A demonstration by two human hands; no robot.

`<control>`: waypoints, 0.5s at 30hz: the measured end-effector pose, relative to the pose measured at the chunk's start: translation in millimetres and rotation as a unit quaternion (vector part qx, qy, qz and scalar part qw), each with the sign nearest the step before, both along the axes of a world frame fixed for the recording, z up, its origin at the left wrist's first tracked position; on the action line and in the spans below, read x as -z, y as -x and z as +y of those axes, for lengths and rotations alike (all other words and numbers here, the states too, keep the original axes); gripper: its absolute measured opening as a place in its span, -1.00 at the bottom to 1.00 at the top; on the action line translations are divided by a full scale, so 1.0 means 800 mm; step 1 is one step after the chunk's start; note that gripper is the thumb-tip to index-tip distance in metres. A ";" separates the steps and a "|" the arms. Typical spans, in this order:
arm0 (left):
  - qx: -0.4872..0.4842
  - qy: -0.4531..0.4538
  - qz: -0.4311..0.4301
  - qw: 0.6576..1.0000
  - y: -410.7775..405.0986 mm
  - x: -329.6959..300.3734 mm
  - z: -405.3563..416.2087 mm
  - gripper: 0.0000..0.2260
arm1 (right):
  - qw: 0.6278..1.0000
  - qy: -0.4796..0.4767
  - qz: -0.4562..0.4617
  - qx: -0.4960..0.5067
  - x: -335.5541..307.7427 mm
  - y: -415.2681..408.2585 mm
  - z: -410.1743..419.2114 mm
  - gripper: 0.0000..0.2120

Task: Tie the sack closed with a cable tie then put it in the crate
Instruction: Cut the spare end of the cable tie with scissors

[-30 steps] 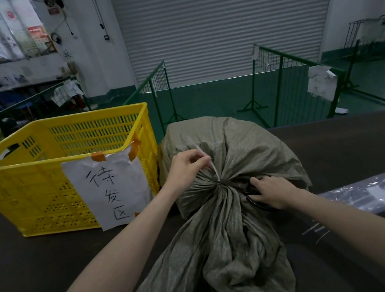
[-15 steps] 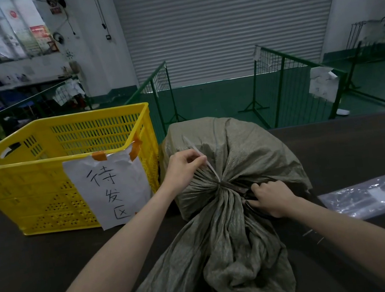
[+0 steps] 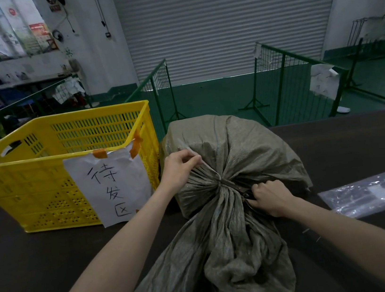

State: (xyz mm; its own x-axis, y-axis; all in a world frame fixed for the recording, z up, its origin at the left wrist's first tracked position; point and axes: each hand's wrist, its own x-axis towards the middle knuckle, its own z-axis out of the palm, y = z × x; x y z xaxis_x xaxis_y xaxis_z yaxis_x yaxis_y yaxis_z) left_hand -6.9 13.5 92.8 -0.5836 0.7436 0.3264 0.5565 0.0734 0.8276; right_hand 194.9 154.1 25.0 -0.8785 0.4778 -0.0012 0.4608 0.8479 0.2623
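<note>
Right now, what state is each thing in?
Sack: on the table, neck bunched.
Cable tie: looped round the neck, tail pulled up-left.
Left hand: pinching the tail.
Right hand: gripping the neck.
Crate: upright, left of sack.
Shutter: down.

A grey-green sack (image 3: pixel 232 155) lies on the dark table (image 3: pixel 29 262), its neck gathered by a pale cable tie (image 3: pixel 208 167); the left hand (image 3: pixel 179 167) pinches the tie's free end; the right hand (image 3: pixel 270 198) grips the neck; a yellow crate (image 3: pixel 32 193) stands just beside the sack, a paper sign (image 3: pixel 112 184) taped to it; a clear plastic bag (image 3: pixel 376 190) lies to the right.
</note>
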 end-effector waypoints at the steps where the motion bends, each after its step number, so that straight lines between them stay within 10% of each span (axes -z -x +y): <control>1: 0.000 0.000 -0.002 1.000 0.000 0.000 0.001 -0.91 | 1.000 0.001 -0.001 -0.002 -0.002 0.000 -0.001 -0.47; 15: -0.068 -0.104 -0.206 0.971 0.011 0.012 -0.020 -0.84 | 0.998 0.026 0.040 0.051 0.016 -0.030 0.002 -0.49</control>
